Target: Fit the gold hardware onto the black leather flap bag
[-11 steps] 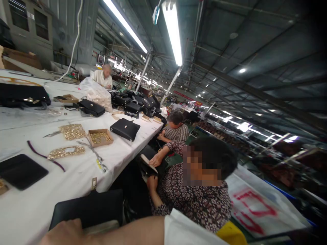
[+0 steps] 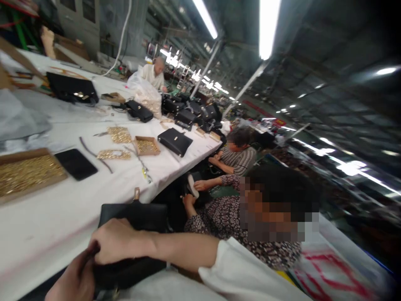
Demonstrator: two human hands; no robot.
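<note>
A black handbag (image 2: 134, 213) rests at the table's near edge and over my lap, its flap with a gold clasp plate (image 2: 137, 193) pointing toward the table. Across it reaches my right hand (image 2: 117, 240), closed, knuckles up, with the bare forearm coming from a white sleeve. My left hand (image 2: 75, 276) comes up from the bottom left, its fingers closed and meeting the right fingertips at the bag's left side. Something dark shows between the two hands; blur and fingers hide what it is. More of the black bag lies below my right wrist.
On the white-covered table (image 2: 72, 221) are a tray of gold fittings (image 2: 28, 171), a black flat panel (image 2: 77, 164), a small fittings box (image 2: 146, 145), pliers (image 2: 144, 169) and another black bag (image 2: 174, 141). A co-worker (image 2: 238, 221) sits close on the right; others sit farther off.
My view has swung left and down, bringing the fittings tray into sight. My left hand has come into view, and my right hand now meets it over the bag.
</note>
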